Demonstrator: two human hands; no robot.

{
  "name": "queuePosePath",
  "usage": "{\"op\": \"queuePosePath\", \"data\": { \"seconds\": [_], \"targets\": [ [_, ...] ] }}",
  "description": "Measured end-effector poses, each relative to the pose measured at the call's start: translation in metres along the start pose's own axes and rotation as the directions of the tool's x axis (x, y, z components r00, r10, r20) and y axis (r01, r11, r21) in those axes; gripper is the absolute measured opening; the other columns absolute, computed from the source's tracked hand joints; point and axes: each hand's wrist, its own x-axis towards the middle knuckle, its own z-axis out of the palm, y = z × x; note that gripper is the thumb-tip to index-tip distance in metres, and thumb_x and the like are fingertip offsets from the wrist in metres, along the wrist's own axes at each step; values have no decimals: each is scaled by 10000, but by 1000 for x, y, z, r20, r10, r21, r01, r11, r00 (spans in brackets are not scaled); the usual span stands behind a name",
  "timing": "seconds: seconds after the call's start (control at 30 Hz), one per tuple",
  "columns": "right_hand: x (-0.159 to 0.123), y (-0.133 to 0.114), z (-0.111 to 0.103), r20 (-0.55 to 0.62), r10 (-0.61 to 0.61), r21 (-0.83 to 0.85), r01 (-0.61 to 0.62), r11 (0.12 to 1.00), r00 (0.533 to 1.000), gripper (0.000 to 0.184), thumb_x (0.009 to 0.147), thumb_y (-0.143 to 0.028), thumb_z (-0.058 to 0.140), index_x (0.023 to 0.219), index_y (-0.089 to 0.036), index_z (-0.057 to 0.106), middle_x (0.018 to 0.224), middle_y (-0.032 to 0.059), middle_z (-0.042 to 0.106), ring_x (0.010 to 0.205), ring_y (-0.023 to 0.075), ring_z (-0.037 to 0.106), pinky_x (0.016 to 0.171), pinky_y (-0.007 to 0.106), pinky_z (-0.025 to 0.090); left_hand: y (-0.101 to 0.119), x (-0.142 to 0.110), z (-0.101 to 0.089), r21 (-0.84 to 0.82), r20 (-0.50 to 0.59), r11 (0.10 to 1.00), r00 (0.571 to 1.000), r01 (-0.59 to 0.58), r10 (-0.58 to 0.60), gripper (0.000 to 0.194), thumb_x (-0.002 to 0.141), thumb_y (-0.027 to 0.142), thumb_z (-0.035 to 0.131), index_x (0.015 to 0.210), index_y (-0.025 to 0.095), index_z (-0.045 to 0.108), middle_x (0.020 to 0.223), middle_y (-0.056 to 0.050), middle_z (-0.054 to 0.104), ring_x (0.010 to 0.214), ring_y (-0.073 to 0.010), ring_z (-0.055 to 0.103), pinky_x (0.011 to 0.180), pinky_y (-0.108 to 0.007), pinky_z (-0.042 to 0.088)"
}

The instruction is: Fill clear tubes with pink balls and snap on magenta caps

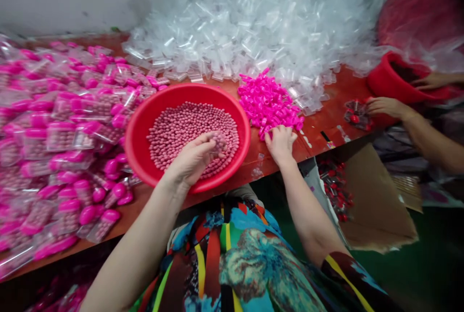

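My left hand (194, 157) is closed around a small clear plastic box (218, 143) with pink beads in it, held just over the red basin (136, 140). Many round pink beads (181, 128) cover the basin's bottom. At the near edge of a heap of bright pink plastic caps (266, 97), my right hand (282, 144) has its fingers curled down on a pink cap (266, 132). Its fingertips are partly hidden.
Filled boxes with pink caps (65, 133) are piled at left. Empty clear boxes (246, 27) are heaped along the wall. At right, another person's hands (387, 107) work by a tilted red bucket (391, 80). A cardboard box (377, 205) with red-capped items stands below the table edge.
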Motion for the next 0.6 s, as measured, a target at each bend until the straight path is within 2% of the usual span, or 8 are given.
{"op": "queuePosePath", "data": {
  "seconds": [0.13, 0.23, 0.37, 0.4, 0.43, 0.5, 0.57, 0.6],
  "targets": [
    [5, -10, -11, -131, 10, 191, 15, 981, 991, 230, 938, -343, 536, 973, -164, 676, 1018, 147, 706, 1063, 318, 566, 1031, 570, 352, 0, 1, -1, 9, 13, 1000, 1000, -10, 10, 235, 813, 116, 711, 1047, 128, 719, 929, -95, 756, 843, -190, 735, 688, -255, 562],
    [3, -36, -36, -198, 43, 487, 60, 871, 979, 198, 941, -371, 543, 951, -193, 629, 963, 96, 696, 934, 245, 625, 957, 453, 469, 1, 0, -1, 44, 3, 999, 1000, 17, -17, 217, 813, 182, 761, 1029, 153, 754, 941, -86, 771, 824, -169, 731, 691, -242, 582],
    [-11, -89, -55, -96, -55, 751, 109, 651, 994, 255, 958, -446, 553, 1098, -237, 596, 1020, 47, 707, 899, 182, 669, 851, 323, 562, 4, 5, -9, 205, -45, 977, 998, 54, -45, 142, 805, 309, 794, 936, 255, 794, 896, -3, 799, 800, -144, 719, 700, -196, 612],
    [-13, -102, -54, -78, -133, 780, 144, 609, 988, 318, 953, -438, 570, 1201, -239, 577, 1103, 49, 717, 952, 175, 684, 888, 310, 568, 5, 10, -12, 241, -54, 965, 994, 103, -93, 117, 815, 336, 778, 923, 293, 792, 906, 27, 805, 809, -148, 721, 724, -206, 627],
    [-13, -114, -52, -70, -212, 789, 185, 587, 975, 369, 944, -421, 586, 1269, -248, 563, 1204, 48, 712, 1037, 174, 684, 952, 305, 560, 6, 16, -16, 272, -92, 958, 993, 91, -68, 56, 803, 345, 768, 853, 327, 785, 852, 55, 801, 756, -154, 716, 666, -216, 635],
    [-12, -135, -47, -18, -314, 763, 216, 609, 949, 334, 936, -409, 592, 1256, -315, 605, 1296, -29, 702, 1177, 168, 653, 1059, 286, 523, 9, 27, -22, 314, -65, 949, 998, 28, -8, 71, 798, 343, 730, 738, 378, 747, 733, 97, 776, 636, -173, 691, 553, -264, 632],
    [-12, -149, -45, 61, -347, 738, 192, 647, 936, 246, 937, -414, 581, 1169, -448, 655, 1252, -187, 708, 1211, 133, 636, 1083, 226, 504, 10, 33, -25, 346, -32, 937, 997, -55, 70, 158, 815, 340, 690, 672, 399, 714, 651, 131, 738, 536, -171, 638, 453, -284, 584],
    [-13, -154, -46, 80, -352, 734, 184, 654, 933, 225, 934, -411, 592, 1135, -477, 670, 1220, -220, 712, 1212, 129, 634, 1085, 216, 503, 9, 33, -26, 366, 8, 925, 995, -98, 102, 174, 823, 335, 678, 666, 402, 711, 629, 139, 722, 508, -160, 612, 426, -275, 553]
  ]
}}
